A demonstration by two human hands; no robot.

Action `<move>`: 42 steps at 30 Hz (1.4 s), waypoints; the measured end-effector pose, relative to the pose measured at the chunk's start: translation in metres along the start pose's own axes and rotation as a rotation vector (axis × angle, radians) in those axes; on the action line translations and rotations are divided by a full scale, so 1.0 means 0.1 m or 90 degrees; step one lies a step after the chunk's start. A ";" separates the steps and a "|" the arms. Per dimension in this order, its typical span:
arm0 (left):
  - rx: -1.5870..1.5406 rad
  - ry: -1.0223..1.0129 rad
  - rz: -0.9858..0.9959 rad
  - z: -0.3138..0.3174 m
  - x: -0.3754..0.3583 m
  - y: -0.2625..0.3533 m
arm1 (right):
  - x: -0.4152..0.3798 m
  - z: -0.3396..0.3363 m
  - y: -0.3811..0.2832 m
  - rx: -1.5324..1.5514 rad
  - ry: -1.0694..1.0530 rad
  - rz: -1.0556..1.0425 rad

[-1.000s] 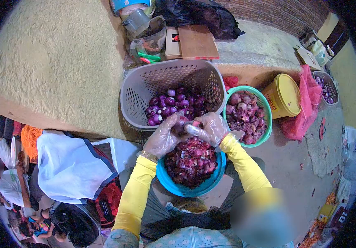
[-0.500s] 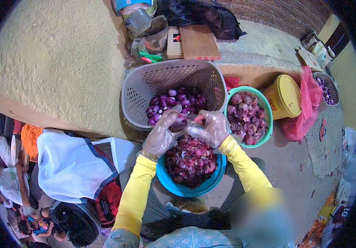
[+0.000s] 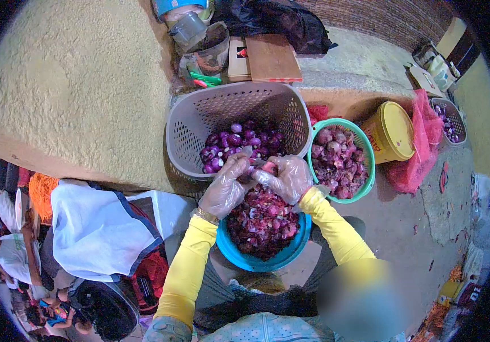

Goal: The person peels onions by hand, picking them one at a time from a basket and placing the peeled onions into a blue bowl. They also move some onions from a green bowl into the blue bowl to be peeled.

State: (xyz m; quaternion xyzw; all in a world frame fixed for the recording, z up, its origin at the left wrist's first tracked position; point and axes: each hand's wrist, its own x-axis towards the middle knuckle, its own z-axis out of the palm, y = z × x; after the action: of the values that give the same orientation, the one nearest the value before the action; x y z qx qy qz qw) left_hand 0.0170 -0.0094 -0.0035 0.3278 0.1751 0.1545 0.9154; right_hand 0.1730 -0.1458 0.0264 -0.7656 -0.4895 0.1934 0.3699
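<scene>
The left hand (image 3: 224,187) grips what seems an onion (image 3: 249,171), the right hand (image 3: 292,178) a reddish object (image 3: 269,167), over the blue basin's (image 3: 267,264) twelve-o'clock edge, where it can catch what falls.

The place looks like a makeshift vegetable-preparation area: a gray basket (image 3: 185,131) holds purple onions (image 3: 234,139), a blue basin (image 3: 262,265) holds peelings (image 3: 259,231), and a lidded yellow bucket (image 3: 397,132) and pink mesh sack (image 3: 413,175) flank a littered floor (image 3: 396,242).
</scene>
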 end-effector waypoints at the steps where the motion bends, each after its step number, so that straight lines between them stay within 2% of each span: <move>1: 0.000 0.000 0.000 0.00 -0.01 0.00 | 0.00 0.00 0.01 0.013 -0.009 -0.006; 3: -0.009 -0.034 -0.026 0.01 -0.02 0.01 | 0.01 0.03 0.08 -0.009 0.003 -0.021; 8: -0.012 -0.021 -0.011 -0.03 -0.01 -0.04 | 0.02 0.06 0.11 -0.057 0.029 -0.059; 14: -0.026 -0.024 0.000 -0.11 0.02 -0.07 | 0.01 0.02 0.06 -0.021 -0.022 -0.041; 17: -0.043 -0.017 0.003 -0.10 0.02 -0.01 | -0.02 0.06 0.06 -0.030 -0.051 -0.073; 19: -0.056 -0.002 0.002 -0.09 0.04 0.03 | -0.04 0.03 -0.05 -0.017 -0.065 -0.169; 21: -0.126 -0.009 0.036 -0.12 0.07 0.06 | -0.07 -0.03 -0.10 -0.083 -0.104 -0.159; 23: -0.135 0.008 0.047 -0.11 0.05 0.09 | -0.08 -0.01 -0.06 -0.145 -0.214 -0.180; 26: -0.160 -0.008 0.006 -0.03 0.01 0.17 | -0.09 0.09 0.03 -0.155 -0.159 -0.227; 28: -0.072 -0.015 0.050 0.00 0.01 0.18 | -0.09 0.10 0.04 -0.137 -0.145 -0.239; 31: -0.066 -0.017 0.087 0.09 0.01 0.19 | -0.10 0.06 -0.04 -0.179 -0.168 -0.236; 33: -0.102 -0.005 0.082 0.08 0.02 0.18 | -0.09 -0.04 -0.14 -0.217 -0.283 -0.181; 37: -0.200 -0.002 0.029 0.14 -0.02 0.21 | -0.08 -0.08 -0.18 -0.272 -0.294 -0.161; 39: -0.133 -0.001 0.053 0.08 0.00 0.15 | -0.10 0.02 -0.07 -0.064 -0.139 -0.149; 40: -0.066 0.000 0.076 0.05 0.01 0.12 | -0.10 0.02 -0.06 -0.064 -0.139 -0.148; 42: -0.026 -0.005 0.104 0.03 0.03 0.07 | -0.07 0.03 -0.10 0.014 -0.059 0.010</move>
State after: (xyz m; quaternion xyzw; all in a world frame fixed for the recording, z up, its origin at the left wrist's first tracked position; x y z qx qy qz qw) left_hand 0.0200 -0.0047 0.0020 0.3231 0.1407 0.2307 0.9070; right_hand 0.1623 -0.1487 0.0316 -0.7554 -0.4979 0.2368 0.3540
